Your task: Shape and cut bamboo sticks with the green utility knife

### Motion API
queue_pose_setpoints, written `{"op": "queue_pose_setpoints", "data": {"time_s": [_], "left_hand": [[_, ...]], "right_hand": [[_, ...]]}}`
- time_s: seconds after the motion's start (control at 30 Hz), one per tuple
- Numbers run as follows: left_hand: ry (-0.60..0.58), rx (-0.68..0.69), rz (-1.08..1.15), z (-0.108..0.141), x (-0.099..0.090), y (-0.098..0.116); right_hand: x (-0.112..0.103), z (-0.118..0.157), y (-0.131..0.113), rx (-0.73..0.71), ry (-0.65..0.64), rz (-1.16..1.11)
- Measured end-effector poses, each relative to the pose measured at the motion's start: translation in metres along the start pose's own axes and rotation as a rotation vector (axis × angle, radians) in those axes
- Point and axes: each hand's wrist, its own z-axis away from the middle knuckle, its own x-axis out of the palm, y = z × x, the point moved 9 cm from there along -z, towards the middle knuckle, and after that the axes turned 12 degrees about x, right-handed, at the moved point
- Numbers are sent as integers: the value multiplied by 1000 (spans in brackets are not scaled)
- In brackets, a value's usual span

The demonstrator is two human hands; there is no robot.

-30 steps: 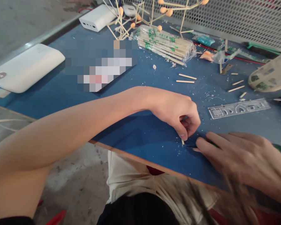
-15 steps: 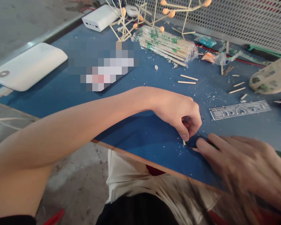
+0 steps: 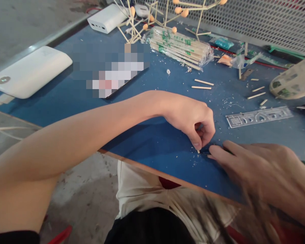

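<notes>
My left hand (image 3: 197,122) is closed in a pinch on a short wooden stick (image 3: 198,151), pressing it against the blue tabletop. Only the stick's pale end shows below the fingertips. Just to the right, my right hand (image 3: 261,166) is closed around a knife; its thin dark blade (image 3: 204,154) points left and reaches close to the stick's end. The handle is hidden by the fingers, and I cannot tell whether blade and stick touch. Small pale shavings lie around the stick.
Beyond my hands lie a clear plastic ruler (image 3: 259,117), cut sticks (image 3: 203,82) and a bag of wooden sticks (image 3: 178,46). A stick frame with orange joints (image 3: 184,13) stands at the back. White power banks (image 3: 32,72) and a blurred-out phone (image 3: 119,76) are left.
Both hands keep their grips and stay close together. The whole view has shifted slightly, so hands and table things appear a little higher and further left.
</notes>
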Motion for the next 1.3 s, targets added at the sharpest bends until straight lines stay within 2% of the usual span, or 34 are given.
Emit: {"op": "queue_pose_setpoints", "data": {"time_s": [0.1, 0.33, 0.97, 1.13, 1.3], "left_hand": [[-37, -3, -35, 1, 2, 0], [-69, 46, -94, 2, 4, 5], [-80, 8, -92, 1, 5, 5], [-89, 51, -132, 1, 5, 9], [-85, 10, -110, 1, 6, 5]], "right_hand": [[-3, 0, -5, -165, 27, 2], [-10, -1, -4, -216, 223, 36], [-10, -8, -4, -226, 213, 53], [-11, -8, -4, -231, 220, 46], [-11, -8, -5, -232, 223, 51]]}}
